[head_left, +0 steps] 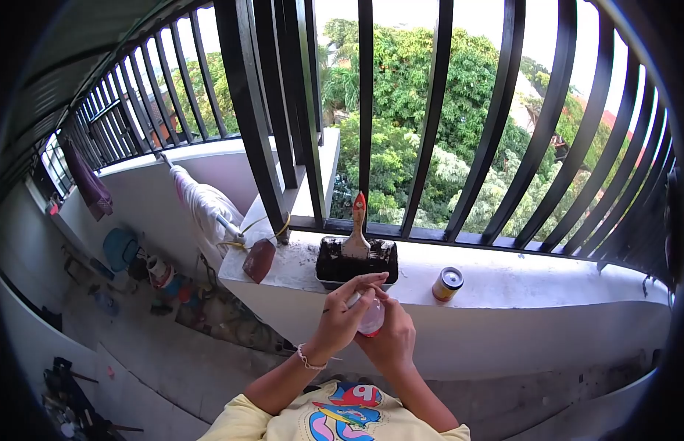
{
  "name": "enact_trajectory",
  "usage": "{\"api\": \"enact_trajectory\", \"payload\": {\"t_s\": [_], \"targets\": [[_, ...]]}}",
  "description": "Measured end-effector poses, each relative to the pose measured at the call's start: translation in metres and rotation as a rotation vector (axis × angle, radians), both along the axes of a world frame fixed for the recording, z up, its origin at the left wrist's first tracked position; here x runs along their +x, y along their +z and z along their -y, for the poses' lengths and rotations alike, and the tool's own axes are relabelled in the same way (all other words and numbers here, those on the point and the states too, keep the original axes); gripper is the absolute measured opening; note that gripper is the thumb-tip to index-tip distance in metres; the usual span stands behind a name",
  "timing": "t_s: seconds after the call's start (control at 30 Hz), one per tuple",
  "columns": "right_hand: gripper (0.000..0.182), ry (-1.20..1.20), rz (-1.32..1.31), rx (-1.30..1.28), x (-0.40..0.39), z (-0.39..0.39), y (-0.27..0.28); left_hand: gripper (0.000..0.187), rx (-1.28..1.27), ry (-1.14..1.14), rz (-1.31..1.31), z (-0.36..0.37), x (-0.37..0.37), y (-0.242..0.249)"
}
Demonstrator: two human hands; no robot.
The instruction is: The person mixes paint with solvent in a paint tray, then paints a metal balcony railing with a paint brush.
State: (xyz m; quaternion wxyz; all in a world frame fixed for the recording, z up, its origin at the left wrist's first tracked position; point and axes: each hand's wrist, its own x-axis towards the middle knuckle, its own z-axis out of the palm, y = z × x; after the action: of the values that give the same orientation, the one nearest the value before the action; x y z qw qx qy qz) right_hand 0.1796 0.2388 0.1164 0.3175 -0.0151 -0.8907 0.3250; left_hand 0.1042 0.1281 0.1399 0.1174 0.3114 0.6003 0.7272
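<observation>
Clear container point(372, 321), between left hand point(344, 314) and right hand point(391, 338), fingers point(374, 278) meeting

Reaches out from the near edge with the left forearm point(283, 384) and the right forearm point(423, 393), both bare, angled inward to converge. Brings the left hand point(345, 312) and the right hand point(392, 334) together at the centre, in a close, partly overlapping pose. Extends the left fingers point(370, 280) toward the right, nearly straight, above the tips of the right hand. Curls the right hand inward, with its back in view. Bends the left wrist point(314, 356) slightly. Bears a small dark mark on the left hand.
</observation>
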Motion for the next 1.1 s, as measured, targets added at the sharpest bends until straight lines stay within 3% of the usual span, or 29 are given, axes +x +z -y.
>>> {"api": "enact_trajectory", "payload": {"t_s": [0.03, 0.13, 0.17, 0.2, 0.23, 0.27, 0.33, 0.4, 0.5, 0.57, 0.6, 0.67, 0.77, 0.83, 0.97, 1.1], "targets": [[0.072, -0.066, -0.059, 0.113, 0.0, 0.001, 0.002, 0.034, -0.001, 0.082, 0.062, -0.001, 0.003, 0.001], [0.069, -0.074, 0.072, 0.093, 0.003, -0.003, 0.001, 0.034, 0.048, 0.087, 0.151, -0.005, 0.006, 0.004], [0.069, -0.082, 0.08, 0.097, 0.004, -0.008, 0.006, 0.042, 0.132, -0.021, 0.22, -0.003, 0.002, 0.002], [0.07, 0.04, 0.23, -0.148, 0.007, -0.014, 0.014, 0.042, 0.135, -0.03, 0.227, 0.001, 0.0, 0.005], [0.07, 0.16, 0.374, -0.397, 0.009, -0.021, 0.019, 0.046, 0.2, -0.192, 0.283, 0.006, -0.001, 0.01], [0.07, 0.15, 0.378, -0.397, 0.01, -0.029, 0.02, 0.051, 0.264, -0.353, 0.338, 0.01, -0.002, 0.012], [0.077, 0.466, 0.438, -0.707, 0.013, -0.041, 0.021, 0.055, 0.245, -0.41, 0.333, 0.018, -0.007, 0.003], [0.077, 0.46, 0.458, -0.698, 0.015, -0.041, 0.021, 0.056, 0.175, -0.43, 0.192, 0.024, -0.014, -0.012], [0.076, 0.461, 0.506, -0.683, 0.017, -0.038, 0.02, 0.057, 0.203, -0.374, 0.264, 0.023, -0.018, -0.026], [0.069, 0.266, 0.444, -0.427, 0.017, -0.033, 0.023, 0.057, 0.198, -0.313, 0.27, 0.021, -0.017, -0.028], [0.069, 0.262, 0.45, -0.425, 0.017, -0.031, 0.027, 0.057, 0.164, -0.185, 0.27, 0.018, -0.014, -0.025], [0.065, 0.096, 0.462, -0.107, 0.02, -0.027, 0.035, 0.056, 0.132, -0.059, 0.276, 0.015, -0.011, -0.024], [0.067, 0.083, 0.385, 0.014, 0.019, -0.028, 0.034, 0.05, 0.012, 0.095, 0.167, 0.013, -0.014, -0.022], [0.067, 0.077, 0.392, 0.086, 0.017, -0.033, 0.039, 0.048, -0.177, 0.221, -0.117, 0.016, -0.015, -0.018], [0.067, 0.091, 0.381, 0.312, 0.013, -0.04, 0.056, 0.046, -0.24, 0.266, -0.128, 0.017, -0.015, -0.006], [0.068, 0.113, 0.388, 0.365, 0.009, -0.041, 0.061, 0.047, -0.307, 0.344, -0.141, 0.016, -0.018, 0.0]]}}
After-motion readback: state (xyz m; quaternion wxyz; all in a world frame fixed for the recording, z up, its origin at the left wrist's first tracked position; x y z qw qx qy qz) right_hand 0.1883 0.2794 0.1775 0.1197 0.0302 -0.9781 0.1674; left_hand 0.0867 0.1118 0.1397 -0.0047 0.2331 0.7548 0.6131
